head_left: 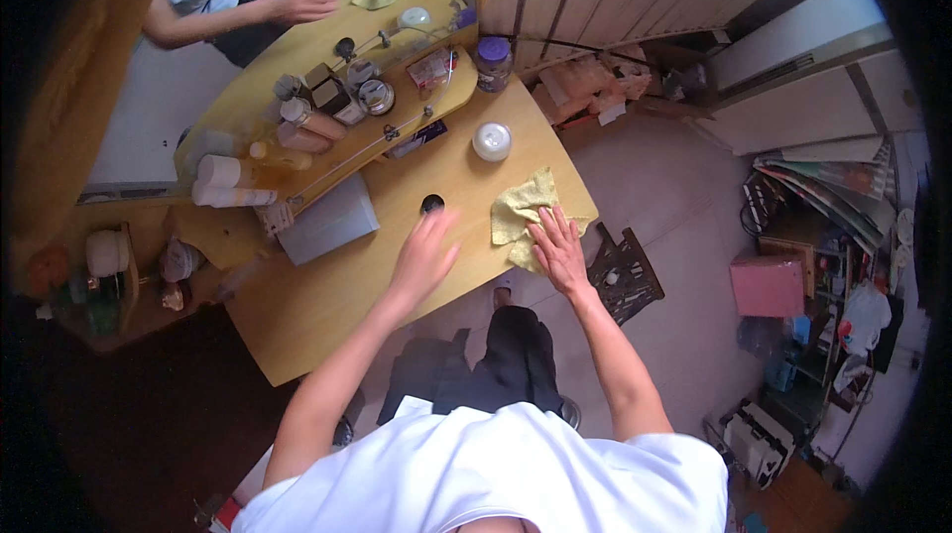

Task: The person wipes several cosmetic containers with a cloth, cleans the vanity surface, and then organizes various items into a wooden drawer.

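My right hand (561, 251) lies flat, fingers spread, on a crumpled yellow-green cloth (514, 212) at the right end of the wooden dressing table (416, 280). Part of the cloth hangs at the table's front edge. My left hand (424, 257) is over the table further left, a little blurred. Its fingers are stretched out and hold nothing that I can see. Just beyond its fingertips is a small round black thing (431, 204). A round white-lidded jar (492, 141) stands beyond the cloth. Both hands show again in the mirror (297, 9).
A raised shelf carries several bottles (309, 123) and jars below the mirror. Beside it lies a pale grey box (330, 219). A purple-lidded jar (494, 64) stands at the far corner. A dark openwork rack (625, 275) is right of the table, and a pink box (768, 286) sits among clutter.
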A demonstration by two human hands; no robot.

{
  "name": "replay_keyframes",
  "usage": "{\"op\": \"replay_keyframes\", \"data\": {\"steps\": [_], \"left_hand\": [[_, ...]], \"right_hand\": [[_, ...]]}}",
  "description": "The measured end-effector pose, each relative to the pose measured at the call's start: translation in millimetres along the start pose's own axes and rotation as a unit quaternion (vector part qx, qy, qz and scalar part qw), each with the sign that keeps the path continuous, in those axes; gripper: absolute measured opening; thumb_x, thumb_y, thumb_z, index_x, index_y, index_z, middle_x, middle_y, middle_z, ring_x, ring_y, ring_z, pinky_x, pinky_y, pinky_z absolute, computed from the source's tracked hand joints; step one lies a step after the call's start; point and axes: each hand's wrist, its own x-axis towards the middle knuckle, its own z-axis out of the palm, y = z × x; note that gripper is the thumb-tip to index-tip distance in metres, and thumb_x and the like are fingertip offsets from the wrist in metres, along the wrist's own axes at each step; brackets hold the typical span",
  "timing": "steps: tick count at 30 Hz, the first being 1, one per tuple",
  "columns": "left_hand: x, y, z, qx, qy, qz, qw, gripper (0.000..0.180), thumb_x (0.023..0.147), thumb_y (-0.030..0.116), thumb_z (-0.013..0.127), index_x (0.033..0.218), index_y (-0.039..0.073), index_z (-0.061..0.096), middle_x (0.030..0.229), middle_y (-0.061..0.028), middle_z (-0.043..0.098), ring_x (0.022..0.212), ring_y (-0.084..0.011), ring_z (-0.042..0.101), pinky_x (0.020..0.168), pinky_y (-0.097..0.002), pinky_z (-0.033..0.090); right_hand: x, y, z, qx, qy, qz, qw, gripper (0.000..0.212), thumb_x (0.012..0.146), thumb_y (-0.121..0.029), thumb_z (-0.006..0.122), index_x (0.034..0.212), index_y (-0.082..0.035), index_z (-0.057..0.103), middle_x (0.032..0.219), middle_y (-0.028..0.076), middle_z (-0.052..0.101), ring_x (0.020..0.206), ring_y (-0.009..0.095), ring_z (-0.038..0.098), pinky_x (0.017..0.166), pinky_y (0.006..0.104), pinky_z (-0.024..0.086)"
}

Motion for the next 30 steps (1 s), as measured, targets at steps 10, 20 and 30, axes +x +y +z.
{"op": "replay_keyframes", "data": {"steps": [10, 20, 30], "left_hand": [[140, -23, 43, -0.328, -0.08, -0.21, 0.918, 0.06, 0.072, 0.02, 0.073, 0.121, 0.013, 0.04, 0.123, -0.0156, 0.042, 0.104, -0.0289, 0.053, 0.082, -0.0409, 0.051], [-51, 71, -68, -0.744, -0.044, -0.092, 0.66, 0.064, 0.086, 0.025, 0.062, 0.138, 0.011, 0.028, 0.137, -0.006, 0.037, 0.125, -0.019, 0.039, 0.106, -0.0352, 0.033], [-137, 98, -173, -0.55, 0.034, 0.024, 0.834, 0.086, 0.084, 0.052, 0.056, 0.141, 0.002, 0.017, 0.14, -0.0097, 0.031, 0.13, -0.0199, 0.028, 0.107, -0.035, 0.022]], "right_hand": [[31, 16, -56, 0.333, 0.195, 0.263, 0.884, 0.019, 0.085, -0.006, 0.055, 0.103, -0.005, 0.057, 0.092, 0.008, 0.06, 0.093, 0.02, 0.055, 0.083, 0.0299, 0.043], [71, -220, -184, 0.254, 0.156, -0.155, 0.942, 0.03, 0.079, -0.029, 0.065, 0.104, -0.015, 0.059, 0.113, 0.011, 0.049, 0.108, 0.035, 0.046, 0.091, 0.0442, 0.04], [98, -340, -215, 0.595, 0.163, -0.048, 0.785, 0.022, 0.095, -0.022, 0.047, 0.084, -0.003, 0.052, 0.07, -0.001, 0.05, 0.061, 0.009, 0.043, 0.054, 0.0221, 0.035]]}}
